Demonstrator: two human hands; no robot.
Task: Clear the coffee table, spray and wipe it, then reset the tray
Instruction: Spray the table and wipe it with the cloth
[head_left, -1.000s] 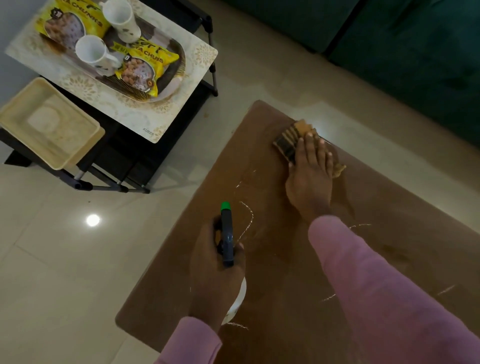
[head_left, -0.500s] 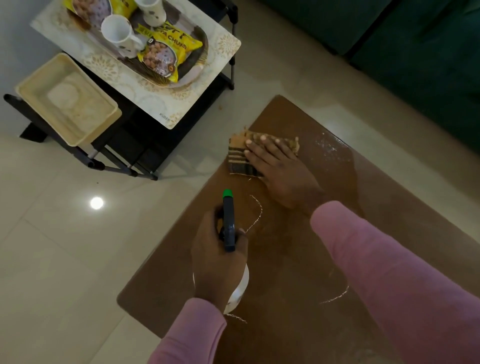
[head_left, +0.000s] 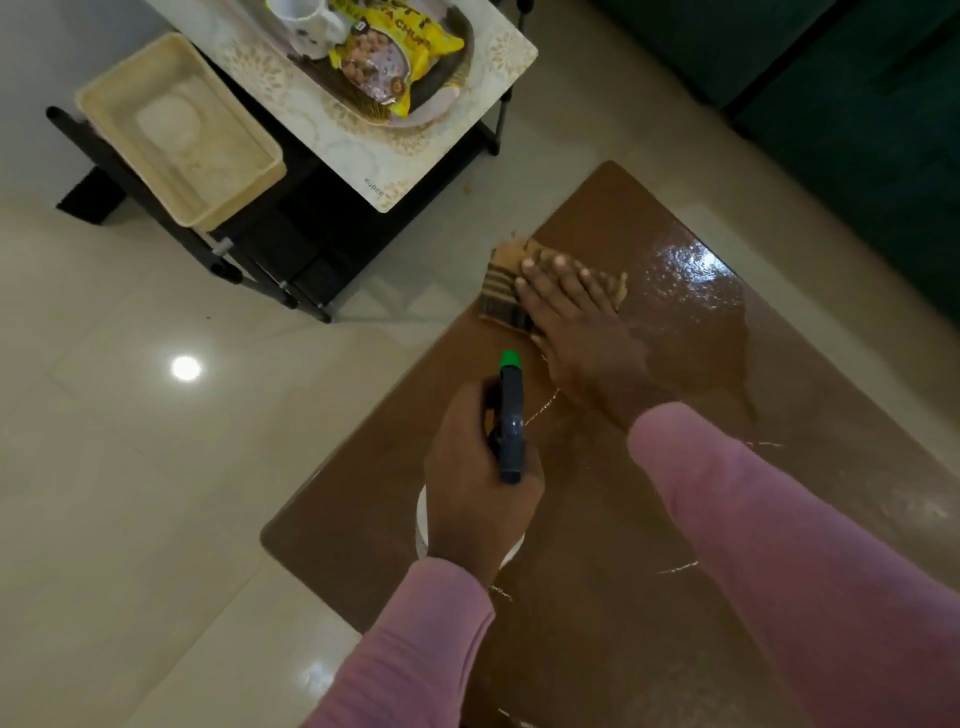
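Note:
The brown coffee table (head_left: 613, 582) fills the lower right, wet and shiny near its far corner. My right hand (head_left: 576, 322) lies flat on a tan striped cloth (head_left: 501, 291) at the table's left edge. My left hand (head_left: 478, 483) grips a spray bottle (head_left: 509, 410) with a dark trigger head and green nozzle, held upright over the table's near left part; its white body is mostly hidden under the hand. The oval tray (head_left: 447, 93) sits on a side stand at the top, holding a yellow snack packet (head_left: 384, 57) and a white mug (head_left: 306, 21).
The side stand has a patterned cream top (head_left: 395, 166) on a black frame (head_left: 270, 260). A cream plastic bin (head_left: 182, 135) rests on its lower left. A dark green sofa (head_left: 831, 104) runs along the top right. Glossy floor tiles (head_left: 130, 467) lie to the left.
My right hand has slid the cloth from the table's far middle leftward to its left edge, leaving a wet sheen behind. The left hand with the bottle has stayed put.

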